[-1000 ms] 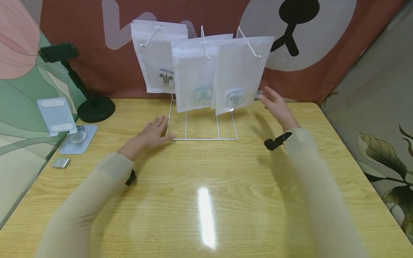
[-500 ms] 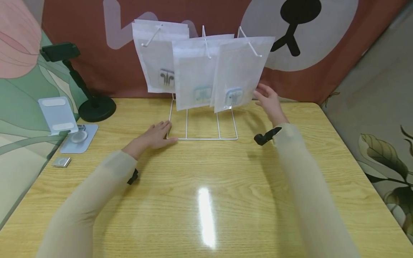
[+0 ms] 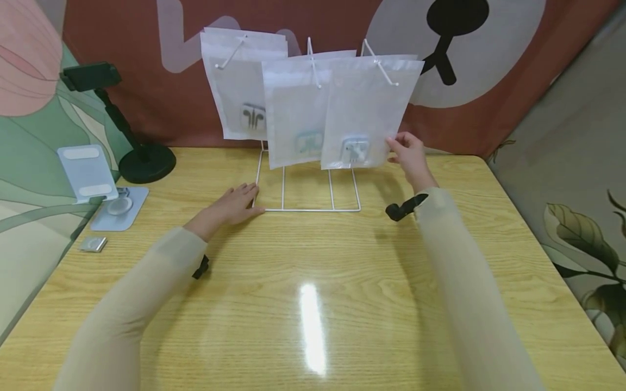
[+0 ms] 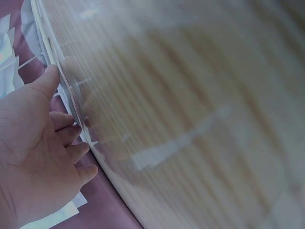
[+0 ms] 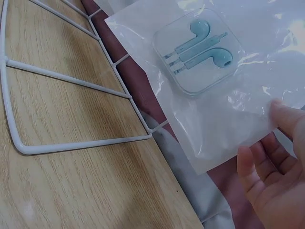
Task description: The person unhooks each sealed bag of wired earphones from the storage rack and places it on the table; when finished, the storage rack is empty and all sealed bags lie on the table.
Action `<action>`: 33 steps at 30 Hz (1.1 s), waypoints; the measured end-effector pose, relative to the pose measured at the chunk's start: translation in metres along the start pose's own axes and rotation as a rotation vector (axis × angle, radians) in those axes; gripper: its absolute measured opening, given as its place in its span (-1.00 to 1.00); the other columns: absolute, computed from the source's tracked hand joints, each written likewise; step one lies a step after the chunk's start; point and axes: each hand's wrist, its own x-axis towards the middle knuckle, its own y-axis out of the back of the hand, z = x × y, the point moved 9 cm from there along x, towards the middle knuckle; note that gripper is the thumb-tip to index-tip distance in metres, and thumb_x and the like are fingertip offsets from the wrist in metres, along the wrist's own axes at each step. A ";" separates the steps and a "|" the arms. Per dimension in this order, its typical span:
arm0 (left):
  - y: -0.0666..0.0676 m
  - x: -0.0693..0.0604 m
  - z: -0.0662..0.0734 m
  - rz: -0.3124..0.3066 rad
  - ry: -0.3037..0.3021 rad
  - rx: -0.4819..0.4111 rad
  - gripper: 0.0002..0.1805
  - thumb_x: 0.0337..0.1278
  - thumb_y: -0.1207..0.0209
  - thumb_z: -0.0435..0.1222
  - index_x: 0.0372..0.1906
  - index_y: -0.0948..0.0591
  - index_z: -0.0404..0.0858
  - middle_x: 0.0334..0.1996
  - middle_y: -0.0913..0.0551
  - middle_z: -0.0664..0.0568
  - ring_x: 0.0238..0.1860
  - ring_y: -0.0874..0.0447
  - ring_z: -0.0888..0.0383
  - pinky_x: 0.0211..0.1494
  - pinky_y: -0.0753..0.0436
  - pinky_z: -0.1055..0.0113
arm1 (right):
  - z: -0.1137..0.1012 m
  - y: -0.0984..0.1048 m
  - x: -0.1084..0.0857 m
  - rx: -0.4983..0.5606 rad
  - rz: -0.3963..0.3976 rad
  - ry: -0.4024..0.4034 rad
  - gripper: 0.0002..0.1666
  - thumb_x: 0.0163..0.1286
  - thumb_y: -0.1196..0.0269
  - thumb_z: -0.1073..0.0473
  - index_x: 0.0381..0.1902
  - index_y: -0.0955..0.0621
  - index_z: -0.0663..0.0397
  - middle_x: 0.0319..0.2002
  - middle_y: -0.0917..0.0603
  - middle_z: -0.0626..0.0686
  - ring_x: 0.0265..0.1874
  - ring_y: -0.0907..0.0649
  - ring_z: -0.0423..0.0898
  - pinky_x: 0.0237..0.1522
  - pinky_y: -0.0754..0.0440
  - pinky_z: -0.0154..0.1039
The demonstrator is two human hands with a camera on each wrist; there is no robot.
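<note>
Though the right hand pinched the right edge of the right bag, it hung on its hook, not off yet; the left hand lay apart, fingers extended, at the near left of the rack.

Ahead of me, a yellowish wood-grain table runs back to a dull red backdrop with pale lettering and a white muzzle. On my left I see a green panel with a pink flower, on my right a grey panel with leaves; cloth or wall, I can't quite tell. A white streak of light glares off the table.
</note>
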 end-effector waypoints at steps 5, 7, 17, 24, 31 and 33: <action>-0.001 0.001 -0.002 -0.003 0.002 -0.014 -0.20 0.35 0.13 0.02 0.39 0.05 -0.46 0.39 0.11 -0.32 0.38 0.24 -0.23 0.35 0.21 -0.11 | 0.001 0.000 -0.002 0.091 -0.009 0.011 -0.85 0.27 -0.23 0.19 -0.39 -0.48 0.12 -0.36 -0.52 0.01 -0.33 -0.54 -0.12 -0.28 -0.65 -0.23; -0.001 0.001 -0.002 -0.005 0.001 -0.023 -0.21 0.35 0.12 0.01 0.39 0.05 -0.46 0.39 0.11 -0.32 0.38 0.24 -0.23 0.36 0.21 -0.11 | 0.001 0.001 -0.003 0.146 -0.001 0.018 -0.87 0.26 -0.23 0.22 -0.36 -0.50 0.16 -0.38 -0.53 0.01 -0.41 -0.56 -0.13 -0.30 -0.66 -0.23; 0.004 -0.002 0.001 0.019 -0.027 -0.040 -0.26 0.35 0.06 -0.06 0.37 -0.04 -0.48 0.36 0.02 -0.35 0.37 0.17 -0.24 0.36 0.12 -0.08 | 0.000 0.007 -0.010 0.174 0.057 0.065 -0.92 0.29 -0.19 0.30 -0.31 -0.56 0.25 -0.47 -0.52 0.06 -0.58 -0.59 -0.10 -0.41 -0.66 -0.27; 0.004 -0.003 -0.003 0.028 -0.044 -0.064 -0.29 0.34 0.04 -0.09 0.36 -0.07 -0.49 0.35 0.00 -0.35 0.37 0.16 -0.24 0.37 0.12 -0.07 | -0.004 0.011 -0.016 0.172 0.071 0.117 -0.84 0.24 -0.24 0.30 -0.30 -0.55 0.35 -0.48 -0.58 0.05 -0.57 -0.62 -0.11 -0.45 -0.66 -0.29; 0.007 -0.007 0.000 0.032 -0.074 -0.119 -0.27 0.34 0.04 -0.05 0.36 -0.08 -0.48 0.36 -0.01 -0.34 0.37 0.17 -0.22 0.37 0.14 -0.05 | -0.008 0.018 -0.027 0.169 0.073 0.158 -0.92 0.25 -0.23 0.35 -0.36 -0.58 0.31 -0.48 -0.58 0.04 -0.59 -0.61 -0.13 -0.48 -0.64 -0.33; 0.009 -0.009 0.001 0.044 -0.089 -0.133 -0.24 0.32 0.06 0.00 0.35 -0.10 -0.49 0.34 -0.03 -0.37 0.36 0.14 -0.24 0.37 0.12 -0.07 | -0.009 0.020 -0.031 0.171 0.071 0.165 -0.93 0.25 -0.23 0.35 -0.36 -0.58 0.32 -0.48 -0.58 0.04 -0.59 -0.61 -0.13 -0.49 -0.64 -0.33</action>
